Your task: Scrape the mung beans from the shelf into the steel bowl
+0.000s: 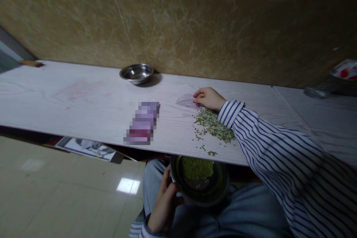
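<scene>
My left hand (164, 202) grips the rim of a metal bowl (223, 187) held over my lap, just below the table's front edge. Small green beans (197, 167), like mung beans, lie inside it on one side. Above the table, my right hand (209, 98) has its fingers pinched on the edge of a thin, see-through, purplish piece (185, 100), perhaps plastic. Under my right wrist spreads a loose pile of green beans mixed with white grains (213, 124), with some beans scattered towards the front edge.
An empty-looking steel bowl (136, 73) stands against the wall. A blurred-out flat purple object (143, 122) lies on the white table (69, 96). At the far right are a clear container (316, 91) and a red-and-white item (346, 70). An open drawer or box (89, 148) juts out below.
</scene>
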Motion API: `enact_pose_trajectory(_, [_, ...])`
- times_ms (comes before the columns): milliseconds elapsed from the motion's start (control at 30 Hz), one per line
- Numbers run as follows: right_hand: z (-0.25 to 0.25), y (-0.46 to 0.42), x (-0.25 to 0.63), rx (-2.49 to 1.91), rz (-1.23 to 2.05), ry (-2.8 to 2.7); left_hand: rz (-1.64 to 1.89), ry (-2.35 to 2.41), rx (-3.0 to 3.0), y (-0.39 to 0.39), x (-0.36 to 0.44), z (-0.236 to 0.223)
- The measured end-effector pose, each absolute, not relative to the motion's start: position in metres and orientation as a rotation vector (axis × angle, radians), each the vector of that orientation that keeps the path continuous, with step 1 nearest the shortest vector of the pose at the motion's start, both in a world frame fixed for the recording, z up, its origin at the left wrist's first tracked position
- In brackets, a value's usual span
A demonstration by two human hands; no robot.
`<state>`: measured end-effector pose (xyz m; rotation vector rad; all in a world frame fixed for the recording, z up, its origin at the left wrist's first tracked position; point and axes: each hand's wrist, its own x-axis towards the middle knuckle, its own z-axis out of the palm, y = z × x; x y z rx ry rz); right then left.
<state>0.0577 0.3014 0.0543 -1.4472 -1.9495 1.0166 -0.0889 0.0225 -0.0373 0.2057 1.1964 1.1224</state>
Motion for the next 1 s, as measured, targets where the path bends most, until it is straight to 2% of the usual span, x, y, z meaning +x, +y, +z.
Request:
enact_pose_trajectory(333, [0.059,0.269,0.052,-1.216,1.214,-2.199,1.138,1.165,0.215,0.02,-0.084,-0.037])
enact_pose_trajectory(1000, [0.079,0.23,0.08,-0.901,1.183,-2.575,1.162,1.162,0.213,0.018,-0.076,-0.03])
